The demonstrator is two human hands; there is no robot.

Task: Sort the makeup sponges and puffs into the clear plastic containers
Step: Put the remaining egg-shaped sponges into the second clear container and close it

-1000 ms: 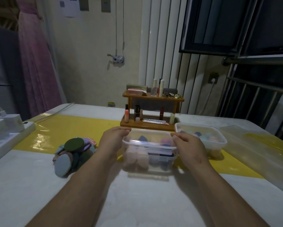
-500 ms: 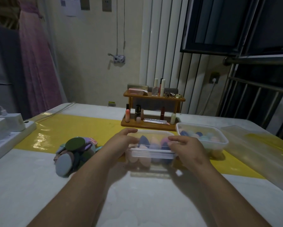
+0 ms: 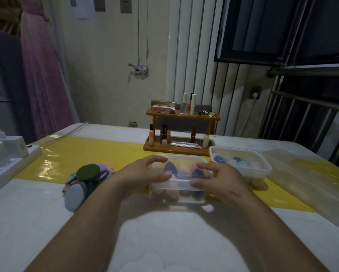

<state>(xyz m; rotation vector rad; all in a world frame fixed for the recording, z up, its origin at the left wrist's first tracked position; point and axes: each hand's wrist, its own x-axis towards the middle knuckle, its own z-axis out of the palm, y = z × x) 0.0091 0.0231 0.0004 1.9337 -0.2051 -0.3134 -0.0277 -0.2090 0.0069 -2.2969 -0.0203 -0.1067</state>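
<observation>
A clear plastic container (image 3: pixel 181 185) with a lid stands in front of me, filled with pink, peach and dark blue teardrop sponges. My left hand (image 3: pixel 145 173) grips its left end, fingers curled over the lid, thumb on the front rim. My right hand (image 3: pixel 219 179) grips the right end the same way. A second clear container (image 3: pixel 263 169) with pastel sponges stands open to the right. A heap of flat round puffs (image 3: pixel 86 179), green, grey-blue and pink, lies on the table to the left.
A wooden two-tier cosmetics rack (image 3: pixel 181 130) stands behind the containers. A large clear lid or tray (image 3: pixel 312 179) lies at the right. A white power strip with chargers (image 3: pixel 5 154) occupies the left edge. A yellow runner (image 3: pixel 86 154) crosses the white table.
The container has gone from raised in both hands to lower and further back on the table. My fingers have shifted from its ends onto the top of the lid.
</observation>
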